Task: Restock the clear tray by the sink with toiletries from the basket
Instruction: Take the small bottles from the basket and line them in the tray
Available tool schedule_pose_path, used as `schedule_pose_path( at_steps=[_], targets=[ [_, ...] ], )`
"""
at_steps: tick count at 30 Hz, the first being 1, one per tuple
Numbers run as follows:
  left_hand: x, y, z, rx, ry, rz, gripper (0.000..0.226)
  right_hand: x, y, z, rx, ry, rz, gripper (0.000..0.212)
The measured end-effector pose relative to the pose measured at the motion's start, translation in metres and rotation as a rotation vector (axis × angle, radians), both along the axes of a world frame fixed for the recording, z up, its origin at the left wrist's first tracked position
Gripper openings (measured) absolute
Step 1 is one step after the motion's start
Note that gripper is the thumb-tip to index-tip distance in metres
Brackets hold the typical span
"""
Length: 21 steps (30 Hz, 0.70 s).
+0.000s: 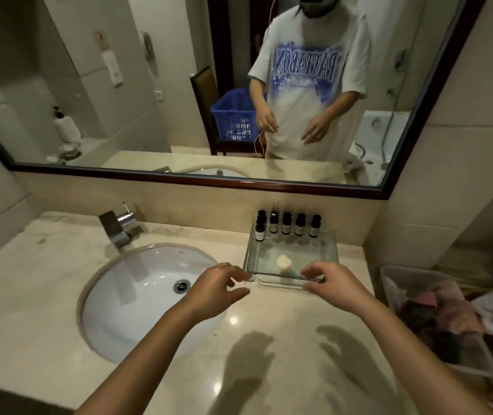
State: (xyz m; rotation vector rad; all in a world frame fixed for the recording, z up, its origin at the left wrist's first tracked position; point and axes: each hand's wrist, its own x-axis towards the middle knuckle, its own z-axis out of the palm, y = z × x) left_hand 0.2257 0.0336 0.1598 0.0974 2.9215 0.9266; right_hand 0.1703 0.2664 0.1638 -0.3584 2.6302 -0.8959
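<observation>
The clear tray (326,248) sits on the marble counter right of the sink. Several small dark bottles (286,223) stand in a row along its back edge, and a pale round soap (284,262) lies in its middle. My left hand (218,287) hovers at the tray's front left corner with its fingers loosely curled, holding nothing. At the front right edge, my right hand (333,283) reaches in the same way, fingertips close to the rim. The blue basket (233,116) shows only in the mirror, on a chair behind me.
A white sink (137,298) with a chrome tap (118,227) lies to the left. At the right counter edge stands a clear bin (437,319) of pink and dark cloths. The mirror (179,85) covers the wall above.
</observation>
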Motion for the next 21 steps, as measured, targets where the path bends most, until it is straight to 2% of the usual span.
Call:
schedule_pose_path(
  at_steps=[5,11,15,18,21],
  targets=[
    [0.069,-0.021,0.027,-0.035,0.058,0.021,0.027,0.070,-0.025,0.023,0.008,0.020,0.144,0.026],
    [0.231,-0.089,0.039,-0.063,0.117,0.204,0.025,0.177,-0.098,0.064,-0.142,0.092,0.273,0.020],
    [0.374,-0.144,0.053,-0.087,0.093,0.438,0.040,0.266,-0.183,0.086,-0.241,0.072,0.515,0.018],
    [0.484,-0.177,0.063,-0.117,0.121,0.696,0.025,0.340,-0.250,0.097,-0.254,0.067,0.761,0.018],
    [0.594,-0.195,0.069,-0.135,0.135,0.963,0.021,0.421,-0.314,0.100,-0.252,0.076,1.024,0.020]
  ],
)
